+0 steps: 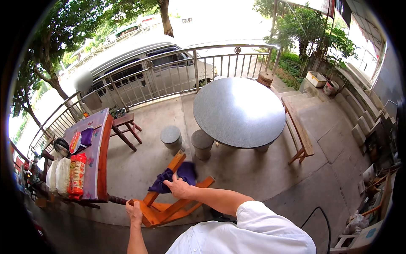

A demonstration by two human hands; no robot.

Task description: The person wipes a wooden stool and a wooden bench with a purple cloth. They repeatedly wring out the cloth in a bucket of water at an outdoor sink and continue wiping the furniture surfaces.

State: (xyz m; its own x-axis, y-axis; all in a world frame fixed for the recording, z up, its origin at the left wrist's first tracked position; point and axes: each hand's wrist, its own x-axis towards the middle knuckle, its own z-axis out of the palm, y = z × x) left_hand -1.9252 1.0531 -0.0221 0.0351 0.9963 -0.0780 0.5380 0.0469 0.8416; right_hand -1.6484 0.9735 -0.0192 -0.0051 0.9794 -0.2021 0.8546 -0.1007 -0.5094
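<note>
A wooden stool (pixel 166 216), orange-brown, is tipped over in front of me with two legs pointing away. My left hand (pixel 134 211) grips the near left edge of the stool, close to a turned leg of the table. A dark purple cloth (pixel 162 181) is draped around the left stool leg (pixel 176 162), and part of it hangs blurred to the right. My right hand (pixel 180 188) holds the cloth against that leg. The other raised leg (pixel 206 182) is bare and lies beneath my right forearm.
At left, a cloth-covered table (pixel 95 165) carries a red food packet (pixel 77 176), a hand fan (pixel 75 143) and another purple cloth (pixel 86 137). Ahead stand a round stone table (pixel 234 117), stone stools (pixel 171 135), a wooden bench (pixel 298 130) and a metal railing (pixel 171 66).
</note>
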